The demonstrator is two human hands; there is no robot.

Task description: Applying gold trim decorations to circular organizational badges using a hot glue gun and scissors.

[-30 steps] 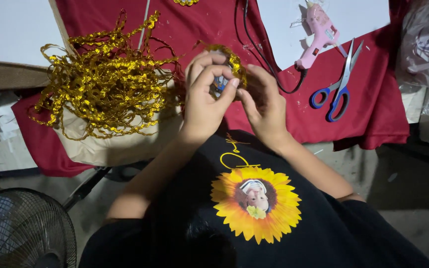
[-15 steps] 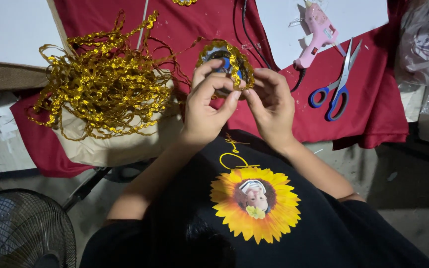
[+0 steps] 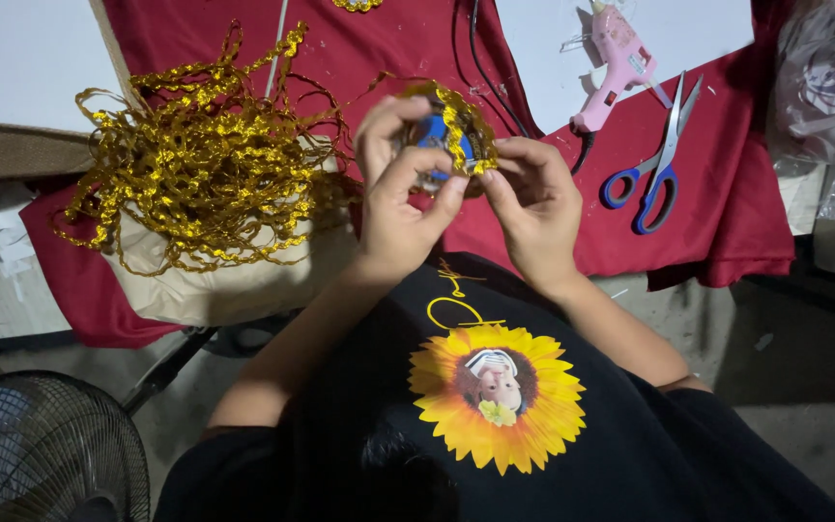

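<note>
Both hands, left hand (image 3: 400,198) and right hand (image 3: 533,208), pinch the round ornament (image 3: 446,135) (gold-trimmed) between closed fingertips.

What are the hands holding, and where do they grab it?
Both the left hand and the right hand pinch a small round gold-trimmed ornament by its edges.

I see no signs, screens or printed labels from here. The only packaging is crumpled clear plastic wrapping (image 3: 828,87) at the far right edge, beyond the red cloth (image 3: 727,193), pale and glossy; I cannot tell what it holds.
</note>
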